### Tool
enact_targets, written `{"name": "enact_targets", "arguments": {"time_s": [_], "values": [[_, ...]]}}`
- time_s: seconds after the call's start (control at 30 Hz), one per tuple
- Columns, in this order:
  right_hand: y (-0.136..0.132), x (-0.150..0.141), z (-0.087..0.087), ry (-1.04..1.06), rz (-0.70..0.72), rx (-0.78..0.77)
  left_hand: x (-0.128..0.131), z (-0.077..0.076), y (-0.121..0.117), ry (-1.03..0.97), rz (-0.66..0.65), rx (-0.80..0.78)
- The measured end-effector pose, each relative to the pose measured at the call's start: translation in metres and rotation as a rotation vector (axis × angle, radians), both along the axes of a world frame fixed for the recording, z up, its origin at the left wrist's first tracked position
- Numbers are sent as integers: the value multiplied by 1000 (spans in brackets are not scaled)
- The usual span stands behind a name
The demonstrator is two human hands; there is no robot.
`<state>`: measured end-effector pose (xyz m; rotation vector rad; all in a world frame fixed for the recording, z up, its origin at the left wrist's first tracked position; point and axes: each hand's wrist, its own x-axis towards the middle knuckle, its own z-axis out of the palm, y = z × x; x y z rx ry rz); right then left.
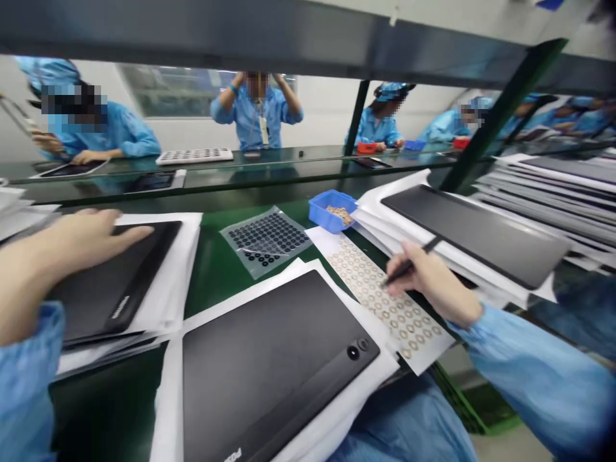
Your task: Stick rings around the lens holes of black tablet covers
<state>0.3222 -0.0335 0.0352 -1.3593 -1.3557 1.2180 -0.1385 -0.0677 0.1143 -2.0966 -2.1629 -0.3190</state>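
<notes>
My left hand is over the dark tablet back panel on the left stack, fingers stretched out and thumb apart; whether it presses on the panel is hard to tell. Between the fingers of my right hand is a pair of slim black tweezers, tips pointing down over a white sheet with rows of small gold-coloured rings. In front of me another dark tablet back panel lies on white paper, with two round camera spots near its right corner. A clear sheet of black rings lies beyond it.
A blue bin with small tan pieces stands behind the ring sheet. Panels with paper between them are stacked at right and far right. A green post and overhead shelf border the bench. Several co-workers sit opposite.
</notes>
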Motion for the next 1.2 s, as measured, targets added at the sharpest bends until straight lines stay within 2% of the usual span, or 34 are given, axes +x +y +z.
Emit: {"name": "enact_targets", "arguments": {"time_s": [0.03,0.07,0.1,0.2,0.27,0.33,0.43,0.57,0.83,0.97,1.07,1.17,1.2], "values": [[11,-4,-3,34,4,23,27,-2,5,18,-57,7],[23,-9,-7,51,18,59,59,-7,11,31,-169,-4],[37,-14,-12,38,19,110,93,-14,17,49,-376,-32],[77,-31,-28,-21,-35,198,190,-44,45,79,-749,-122],[99,-37,-40,-75,-86,259,233,-67,66,92,-827,-120],[112,-39,-50,-135,-143,323,255,-86,82,96,-844,-89],[121,-36,-63,-203,-207,389,262,-106,92,87,-837,-40],[124,-34,-71,-248,-228,411,259,-118,93,84,-836,-21],[127,-35,-69,-276,-216,427,259,-118,95,91,-835,-28],[123,-40,-61,-233,-199,439,260,-117,93,97,-831,-43],[99,-45,-46,-163,-160,428,261,-118,99,83,-819,-79],[46,-44,-26,-64,-90,402,260,-116,105,47,-803,-112],[24,-41,-21,31,-43,394,258,-114,104,29,-803,-113]]}}
